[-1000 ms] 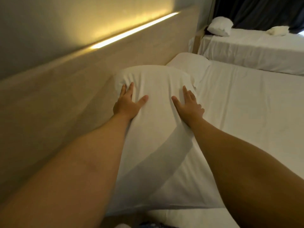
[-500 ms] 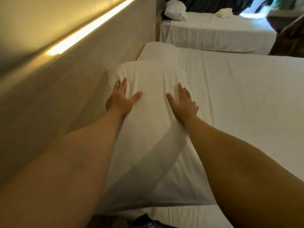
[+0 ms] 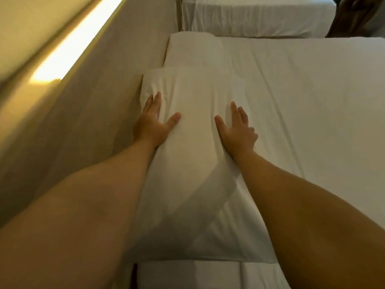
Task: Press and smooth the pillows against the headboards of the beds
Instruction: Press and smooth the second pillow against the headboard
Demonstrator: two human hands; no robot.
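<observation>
A long white pillow (image 3: 193, 163) lies on the bed beside the beige headboard (image 3: 100, 113) on the left. My left hand (image 3: 153, 124) rests flat on the pillow's headboard side, fingers spread, palm down. My right hand (image 3: 236, 130) lies flat on the pillow's other side, fingers apart. A second white pillow (image 3: 193, 50) sits just beyond the first, also against the headboard. Both forearms stretch over the near half of the pillow.
The white bed sheet (image 3: 312, 122) spreads out to the right. A second bed (image 3: 256, 17) with white bedding stands beyond, across a narrow gap. A lit strip (image 3: 68, 46) runs along the top of the headboard. A dark object (image 3: 358, 15) stands at top right.
The view has tilted downward and nearer; the far bed's pillows have left the frame. Both hands stay flat on the pillow in about the same places.
</observation>
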